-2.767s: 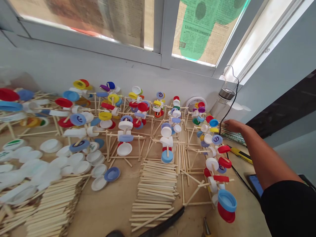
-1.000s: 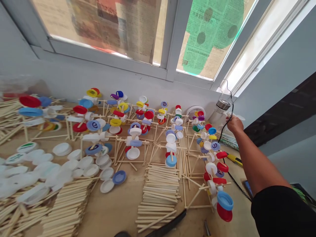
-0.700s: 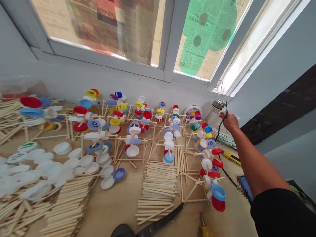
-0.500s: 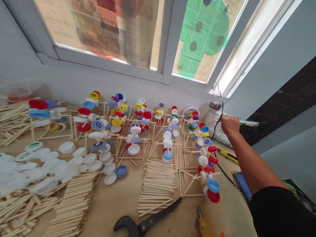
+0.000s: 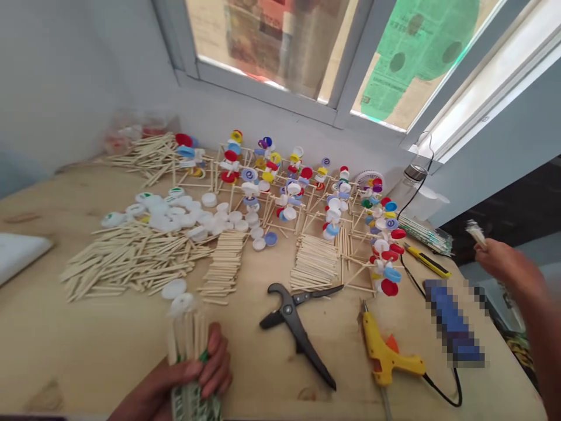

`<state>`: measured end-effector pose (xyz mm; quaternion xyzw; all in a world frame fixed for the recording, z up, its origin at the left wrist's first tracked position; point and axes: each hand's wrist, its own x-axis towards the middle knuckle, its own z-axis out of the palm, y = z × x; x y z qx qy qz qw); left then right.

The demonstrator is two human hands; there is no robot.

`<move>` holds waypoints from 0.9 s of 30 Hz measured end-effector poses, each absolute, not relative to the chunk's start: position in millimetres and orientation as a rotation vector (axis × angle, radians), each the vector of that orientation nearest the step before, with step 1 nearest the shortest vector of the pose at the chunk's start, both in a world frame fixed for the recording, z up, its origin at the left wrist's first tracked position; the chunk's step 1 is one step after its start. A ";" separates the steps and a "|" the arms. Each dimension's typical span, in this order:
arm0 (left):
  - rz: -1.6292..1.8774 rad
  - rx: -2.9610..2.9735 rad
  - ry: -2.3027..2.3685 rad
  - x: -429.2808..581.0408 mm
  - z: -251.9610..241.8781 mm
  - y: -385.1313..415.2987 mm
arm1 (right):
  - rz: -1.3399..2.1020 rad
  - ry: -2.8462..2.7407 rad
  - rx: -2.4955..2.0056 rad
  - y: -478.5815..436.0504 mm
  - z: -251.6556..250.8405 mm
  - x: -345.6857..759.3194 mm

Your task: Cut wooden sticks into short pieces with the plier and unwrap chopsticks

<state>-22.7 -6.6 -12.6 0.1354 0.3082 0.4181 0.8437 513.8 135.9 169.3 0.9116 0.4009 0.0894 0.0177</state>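
Observation:
At the bottom of the view my left hand (image 5: 217, 362) is closed around a bundle of light wooden sticks (image 5: 187, 336) in a green-printed clear wrapper. Their upper ends stick out above my fingers, close to loose white bottle caps (image 5: 174, 289). Over at the far right edge, past the table, my blurred right hand (image 5: 504, 263) pinches a small pale, crumpled piece (image 5: 475, 232); it looks like torn wrapper. Between the hands lie a black pair of cutters (image 5: 291, 316) with jaws apart and a yellow glue gun (image 5: 381, 351).
Stick frames with colourful bottle caps (image 5: 335, 207) line the wall side. Stick piles (image 5: 131, 257), a neat stick stack (image 5: 314, 260) and white caps (image 5: 175, 213) cover the left and middle. A glass bottle (image 5: 405, 184), yellow utility knife (image 5: 427, 260) and a cable (image 5: 409, 272) are on the right.
The view has swung left and back. My left hand with the wrapped sticks has come into view. My right hand has moved from near the bottle to beyond the table's right edge.

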 end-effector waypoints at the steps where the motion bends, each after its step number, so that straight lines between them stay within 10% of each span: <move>1: 0.913 0.283 0.589 -21.3 -9.4 -6.0 | 0.252 1.285 2.828 122.8 177.2 499.3; 7: 0.976 0.300 0.517 -13.8 7.9 -4.2 | -0.867 2.333 2.863 22.9 188.8 351.9; 14: 0.933 0.299 0.655 -12.0 24.0 -21.6 | -2.850 1.713 2.232 -42.1 109.9 184.9; 27: 1.197 1.236 0.884 -17.3 105.4 -12.1 | -2.289 2.963 2.434 -36.5 96.2 105.2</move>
